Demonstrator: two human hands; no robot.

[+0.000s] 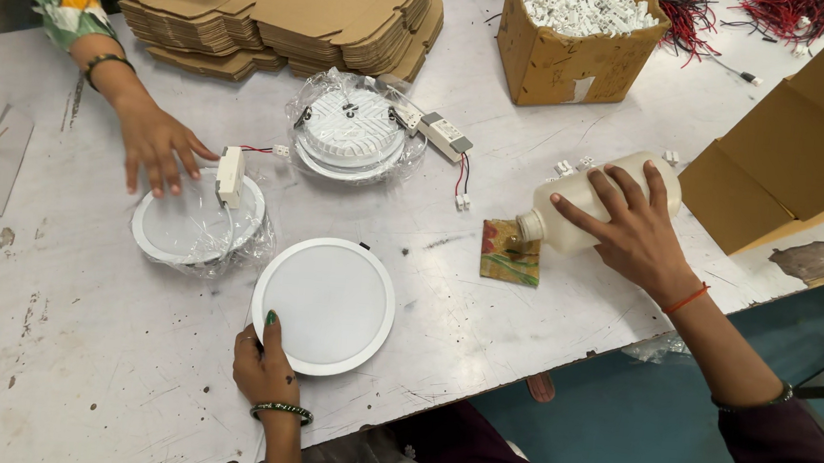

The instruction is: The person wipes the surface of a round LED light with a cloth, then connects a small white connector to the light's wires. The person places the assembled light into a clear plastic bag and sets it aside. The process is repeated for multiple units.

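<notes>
My right hand [633, 229] grips a cloudy plastic bottle [570, 210], tipped on its side with its neck over a small folded patterned cloth [510, 259]. My left hand [263, 362] rests on the near rim of a bare round white light panel [325, 303] lying flat at the table's front. Further left lies a second round panel in clear plastic wrap [195, 227], with a small white driver box [230, 176] on top. Another person's hand [156, 146] touches that wrapped panel's far edge.
A third wrapped light [351, 134] lies back up at the centre, with a wired driver [444, 136] beside it. Flat cardboard stacks [282, 16] sit behind. A carton of white parts [579, 39] and a large box [806, 145] stand on the right.
</notes>
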